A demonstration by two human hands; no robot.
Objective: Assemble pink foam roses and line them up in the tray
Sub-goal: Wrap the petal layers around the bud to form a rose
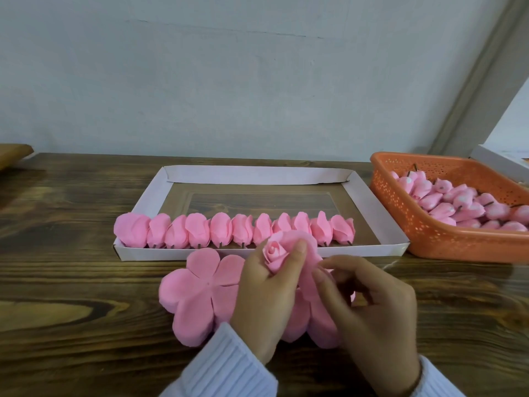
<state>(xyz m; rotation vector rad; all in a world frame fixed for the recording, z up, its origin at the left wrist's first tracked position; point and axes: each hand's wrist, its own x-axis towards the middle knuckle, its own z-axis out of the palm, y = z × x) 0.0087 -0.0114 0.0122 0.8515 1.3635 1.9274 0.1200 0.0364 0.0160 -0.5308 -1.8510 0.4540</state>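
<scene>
**A:** Head view. Where is the work, and how are the hands set?

**B:** A half-wrapped pink foam rose (275,255) is held above the near middle of the dark wood-grain surface (71,282), just short of the near wall of the white cardboard tray (372,204). The left hand (266,296) pinches its tight spiral centre between thumb and fingers. The right hand (372,308) has its fingers curled onto the loose outer petal and appears to pinch it.

**A:** Which relation governs the next move?

**B:** The row of finished pink foam roses (220,230) runs left to right along the tray's near wall, short dark stems towards the near edge. The row stops short of the near right corner, and that gap lies beyond and to the right of the hands, so the right hand is judged nearer.

**A:** Materials?

**B:** The foam is matte, thin, soft and easily creased. Flat five-lobed pink foam petal sheets (200,293) lie under the hands. A perforated orange plastic basket (415,230) at the right edge holds pink buds on dark stems (458,204).
</scene>
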